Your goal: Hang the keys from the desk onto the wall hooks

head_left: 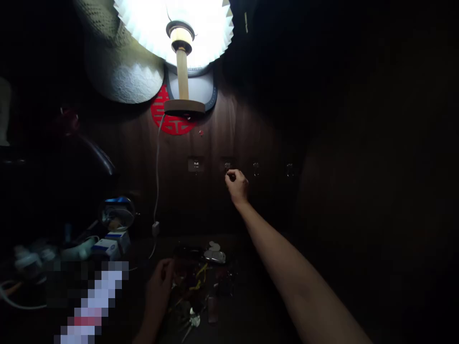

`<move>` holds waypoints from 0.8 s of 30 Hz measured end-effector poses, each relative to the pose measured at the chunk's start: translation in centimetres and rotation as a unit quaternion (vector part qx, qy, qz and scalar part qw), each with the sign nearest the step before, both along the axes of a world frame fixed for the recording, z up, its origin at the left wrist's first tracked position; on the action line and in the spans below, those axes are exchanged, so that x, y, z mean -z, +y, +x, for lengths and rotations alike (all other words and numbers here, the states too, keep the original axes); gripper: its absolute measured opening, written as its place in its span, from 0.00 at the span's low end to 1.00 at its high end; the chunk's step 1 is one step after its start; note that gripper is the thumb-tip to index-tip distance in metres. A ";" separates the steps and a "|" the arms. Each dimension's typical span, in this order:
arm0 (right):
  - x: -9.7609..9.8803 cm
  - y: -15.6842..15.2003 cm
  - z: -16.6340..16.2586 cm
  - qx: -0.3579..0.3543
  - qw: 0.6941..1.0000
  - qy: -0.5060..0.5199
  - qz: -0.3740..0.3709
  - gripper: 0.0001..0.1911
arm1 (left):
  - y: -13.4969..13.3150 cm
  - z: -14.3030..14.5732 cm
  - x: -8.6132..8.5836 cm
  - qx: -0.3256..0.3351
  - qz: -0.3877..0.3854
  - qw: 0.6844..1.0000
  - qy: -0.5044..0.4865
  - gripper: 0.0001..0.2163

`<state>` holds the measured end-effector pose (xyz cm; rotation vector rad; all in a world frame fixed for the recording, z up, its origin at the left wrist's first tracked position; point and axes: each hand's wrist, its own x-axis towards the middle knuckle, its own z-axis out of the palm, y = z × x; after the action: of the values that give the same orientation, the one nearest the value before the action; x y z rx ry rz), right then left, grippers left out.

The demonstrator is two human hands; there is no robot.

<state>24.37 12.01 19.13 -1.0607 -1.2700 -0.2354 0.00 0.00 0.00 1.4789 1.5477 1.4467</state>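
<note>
Carefully, the right hand (236, 186) pinches a small unclear object (231, 177) just below a wall hook (227, 166); the left hand (159, 282), half open, holds nothing, at seven o'clock above the bench (247, 258).

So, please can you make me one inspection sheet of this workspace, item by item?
Surface: dark table, dimly lit.
Job's things: small wall hooks in a row on the dark wood panel.
Clutter: silver object, small glass container, white boxes.
Hands: right hand pinched just below a hook, left hand open above the clutter.
Cables: white lamp cable running down the panel.
Surroundings: lit pleated lamp, woven hat, red cut-out.
</note>
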 end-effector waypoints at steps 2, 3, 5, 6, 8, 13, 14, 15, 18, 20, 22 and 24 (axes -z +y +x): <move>0.3 0.5 -0.1 0.014 1.000 -0.003 0.007 0.04 | 0.1 0.0 0.1 0.013 -0.008 1.000 0.006 0.18; 0.6 0.7 -0.1 0.017 1.000 0.000 0.007 0.04 | 0.1 0.0 0.2 0.016 -0.009 1.000 0.008 0.19; 1.0 1.2 -0.1 0.014 1.000 0.018 0.002 0.05 | 0.2 0.0 0.4 0.021 -0.008 1.000 0.009 0.19; 1.2 1.4 -0.1 0.007 1.000 0.030 -0.002 0.06 | 0.2 0.0 0.4 0.021 -0.007 1.000 0.008 0.19; 1.4 1.7 -0.2 -0.008 0.998 0.053 -0.013 0.08 | 0.2 0.0 0.5 0.022 -0.008 1.000 0.006 0.19; 1.4 1.6 -0.3 -0.014 0.998 0.064 -0.026 0.12 | 0.2 0.1 0.4 0.028 -0.008 1.000 -0.004 0.16; 1.5 1.3 -0.3 -0.011 0.998 0.060 -0.024 0.13 | 0.2 0.1 0.3 0.026 -0.006 1.000 -0.005 0.16; 1.7 1.0 -0.2 -0.008 0.998 0.056 -0.023 0.15 | 0.2 0.1 0.3 0.024 -0.003 1.000 -0.005 0.16; 3.1 -0.5 0.1 -0.005 0.998 0.049 -0.030 0.17 | 0.2 0.0 0.2 0.017 -0.002 1.000 0.003 0.15; 4.5 -1.8 0.3 -0.013 0.998 0.044 -0.041 0.17 | 0.2 -0.1 0.2 0.007 -0.002 1.000 0.010 0.15; 6.3 -3.0 0.3 -0.027 0.997 0.036 -0.055 0.15 | 0.1 -0.1 0.2 -0.006 0.000 1.000 0.016 0.15; 8.1 -4.3 0.1 -0.043 0.996 0.028 -0.072 0.14 | 0.0 -0.2 0.3 -0.016 0.006 1.000 0.020 0.14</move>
<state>24.45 7.69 10.98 -1.1249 -1.2939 -0.0502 -0.17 0.01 -0.26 1.5050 1.5960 1.4555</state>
